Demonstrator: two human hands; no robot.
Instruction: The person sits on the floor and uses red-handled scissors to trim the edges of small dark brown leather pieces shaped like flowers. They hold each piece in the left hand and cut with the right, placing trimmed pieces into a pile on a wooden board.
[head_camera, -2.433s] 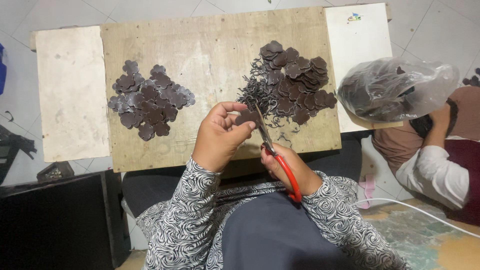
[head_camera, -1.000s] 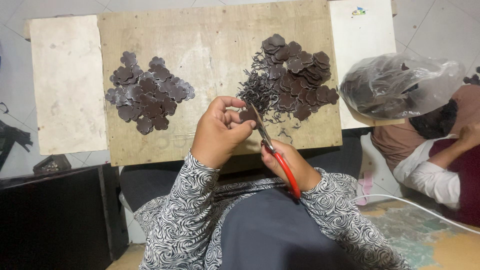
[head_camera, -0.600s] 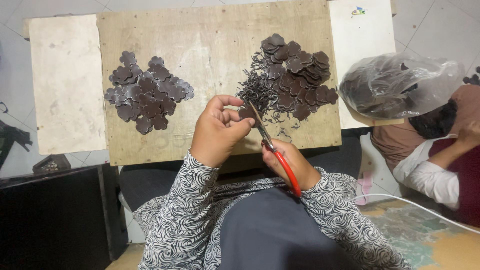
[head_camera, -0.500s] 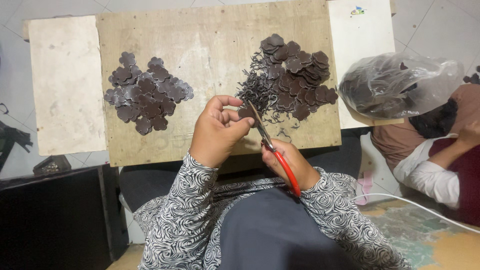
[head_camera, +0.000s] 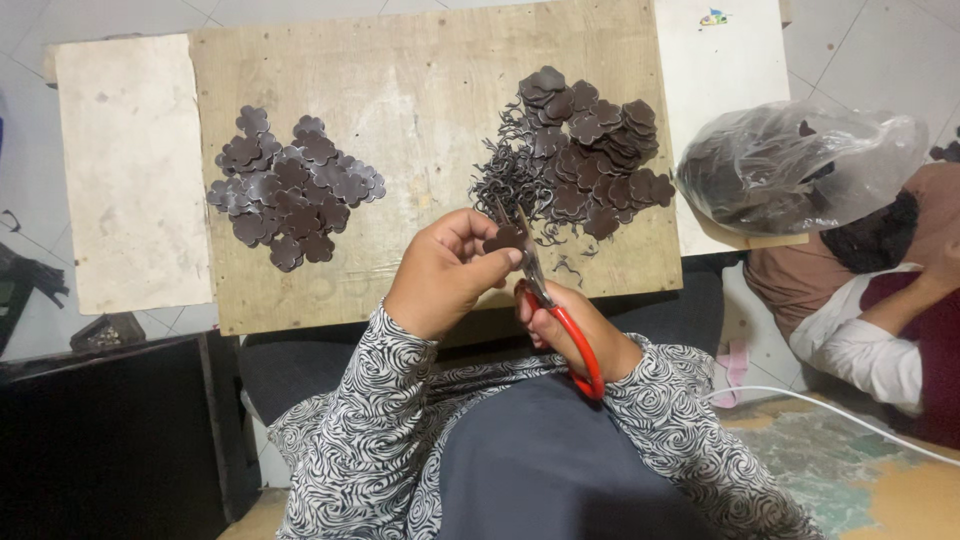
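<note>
My left hand (head_camera: 445, 272) pinches a small dark brown flower-shaped piece (head_camera: 503, 238) just above the front edge of the wooden board (head_camera: 420, 90). My right hand (head_camera: 575, 325) grips red-handled scissors (head_camera: 548, 305), whose blades meet the piece from the right. On the board's left lies a pile of dark flower-shaped pieces (head_camera: 293, 187). To the right sits a second, bigger pile (head_camera: 592, 155), with thin curly dark offcuts (head_camera: 500, 180) strewn on its left side.
A pale board (head_camera: 130, 170) lies left of the wooden one and a white board (head_camera: 715, 70) right of it. A clear plastic bag of dark pieces (head_camera: 795, 165) rests at the right, beside another person's sleeve (head_camera: 860, 345). A white cable (head_camera: 840, 415) crosses the floor.
The hands stay in the same place with the piece and scissors. The left fingers have shifted slightly on the piece, and the view has drifted a little.
</note>
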